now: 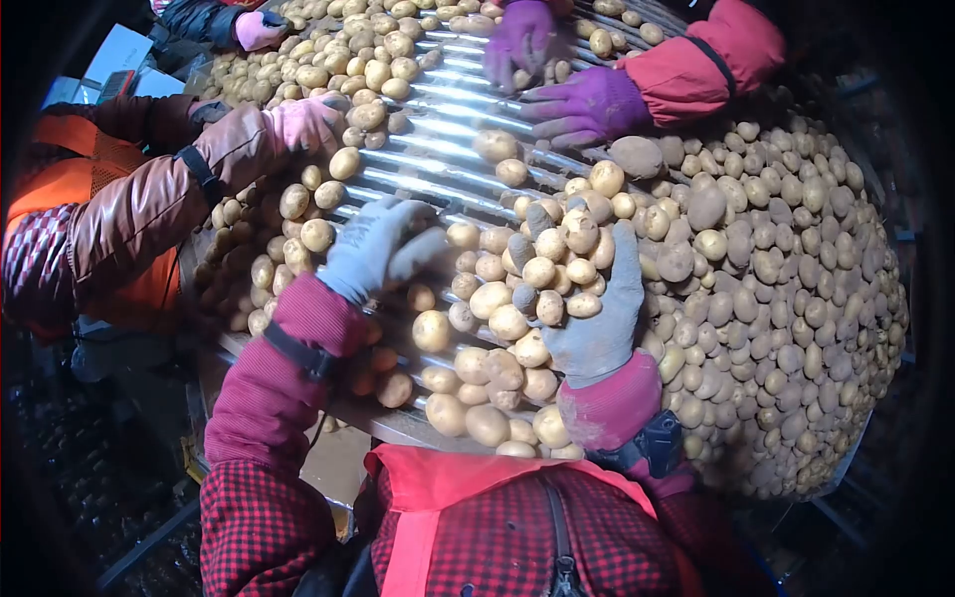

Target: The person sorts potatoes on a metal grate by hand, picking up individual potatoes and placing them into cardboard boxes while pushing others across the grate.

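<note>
My left hand (370, 249), in a grey-blue glove, hovers over the near left part of the metal roller bed (438, 129). Its thumb and fingers are apart, and nothing shows between them. Potatoes (431, 330) lie just below and to its right. My right hand (600, 340), gloved in grey, is turned palm up with its fingers curled round a heap of small potatoes (557, 261); the dark fingertips poke up between them. More pale potatoes (487, 425) lie close to my body, left of this hand.
A large pile of dusty potatoes (766, 308) fills the right side. Across the rollers, another person's purple gloves (587, 107) touch potatoes. At left, a co-worker's pink glove (306, 124) reaches onto the potatoes; a further pink glove (261, 30) is at top left.
</note>
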`<control>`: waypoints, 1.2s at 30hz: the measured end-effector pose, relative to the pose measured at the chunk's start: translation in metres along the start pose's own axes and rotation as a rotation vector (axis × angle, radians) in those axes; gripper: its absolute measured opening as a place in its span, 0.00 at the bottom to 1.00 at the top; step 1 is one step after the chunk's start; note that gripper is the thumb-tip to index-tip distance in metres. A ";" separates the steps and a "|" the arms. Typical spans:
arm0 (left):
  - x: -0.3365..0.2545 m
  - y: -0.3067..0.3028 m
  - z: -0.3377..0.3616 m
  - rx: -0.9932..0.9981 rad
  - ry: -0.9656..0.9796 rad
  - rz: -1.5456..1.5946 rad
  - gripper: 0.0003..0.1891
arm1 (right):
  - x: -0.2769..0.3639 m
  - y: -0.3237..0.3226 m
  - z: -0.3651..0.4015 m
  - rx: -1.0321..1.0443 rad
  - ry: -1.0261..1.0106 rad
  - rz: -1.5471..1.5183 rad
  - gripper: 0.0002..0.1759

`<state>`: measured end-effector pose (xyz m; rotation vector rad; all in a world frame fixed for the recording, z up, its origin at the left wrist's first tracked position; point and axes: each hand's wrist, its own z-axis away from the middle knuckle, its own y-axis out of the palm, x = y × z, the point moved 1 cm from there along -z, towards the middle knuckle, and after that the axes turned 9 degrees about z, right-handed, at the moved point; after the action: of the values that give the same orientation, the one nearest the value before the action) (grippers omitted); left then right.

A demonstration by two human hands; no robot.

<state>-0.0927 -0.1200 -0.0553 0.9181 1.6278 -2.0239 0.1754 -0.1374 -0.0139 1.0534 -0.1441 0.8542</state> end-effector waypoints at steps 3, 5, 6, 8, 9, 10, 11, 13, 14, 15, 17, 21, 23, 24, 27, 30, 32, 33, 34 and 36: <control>-0.026 0.030 0.007 -0.177 -0.163 -0.029 0.36 | -0.005 -0.001 -0.002 -0.058 -0.061 0.090 0.27; -0.042 0.041 0.001 -0.161 -0.303 -0.045 0.35 | -0.003 0.015 0.006 -0.029 -0.094 0.103 0.26; -0.044 0.044 -0.002 -0.176 -0.339 -0.066 0.34 | -0.003 0.018 0.008 -0.016 -0.092 0.101 0.26; -0.045 0.038 -0.004 -0.110 -0.335 -0.063 0.32 | -0.003 0.008 0.003 -0.006 -0.027 0.077 0.27; -0.046 0.033 -0.003 -0.082 -0.332 -0.065 0.31 | -0.004 0.001 0.000 -0.009 -0.002 0.069 0.27; -0.043 0.034 0.001 -0.108 -0.296 -0.022 0.31 | -0.007 -0.006 -0.003 -0.025 0.008 0.067 0.30; -0.037 0.038 0.005 -0.130 -0.257 0.017 0.30 | -0.008 -0.011 -0.004 -0.029 0.018 0.056 0.31; -0.037 0.047 0.005 -0.133 -0.217 0.009 0.28 | -0.008 -0.012 -0.003 -0.024 0.040 0.022 0.32; -0.037 0.052 0.003 -0.119 -0.215 -0.038 0.26 | -0.008 -0.010 -0.002 0.007 0.027 0.030 0.32; -0.047 0.052 -0.001 -0.091 -0.262 -0.059 0.26 | -0.008 -0.008 0.000 0.038 0.013 0.038 0.31; -0.047 0.049 -0.005 -0.048 -0.281 -0.032 0.27 | -0.007 0.005 0.010 0.168 -0.086 0.113 0.29; -0.043 0.045 0.005 -0.085 -0.151 -0.093 0.27 | -0.015 0.000 0.004 0.157 -0.018 0.021 0.31; -0.053 0.036 -0.007 0.041 -0.238 -0.074 0.27 | -0.015 0.000 0.007 0.149 -0.049 0.034 0.32; -0.063 0.031 -0.007 0.103 -0.323 -0.078 0.26 | -0.013 0.002 0.009 0.211 -0.034 0.030 0.32; -0.055 0.040 -0.024 0.109 -0.250 -0.225 0.26 | -0.001 0.022 0.025 0.089 0.017 0.113 0.32; -0.057 0.042 -0.017 0.038 -0.223 -0.269 0.27 | -0.001 0.017 0.024 0.118 -0.004 0.144 0.32; -0.067 0.032 -0.007 0.086 -0.266 -0.137 0.24 | -0.001 0.012 0.024 0.198 0.031 0.050 0.30; -0.069 0.026 -0.002 0.116 -0.278 -0.065 0.23 | 0.001 0.011 0.022 0.242 0.049 0.010 0.28; -0.068 0.023 0.002 0.141 -0.291 0.006 0.23 | 0.003 0.014 0.022 0.291 0.066 -0.029 0.27; -0.055 0.037 0.003 0.011 -0.252 -0.031 0.22 | 0.002 0.025 0.025 0.128 0.012 0.028 0.27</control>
<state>-0.0295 -0.1378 -0.0428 0.6146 1.5027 -2.0757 0.1670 -0.1512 0.0177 1.1677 -0.0954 0.9036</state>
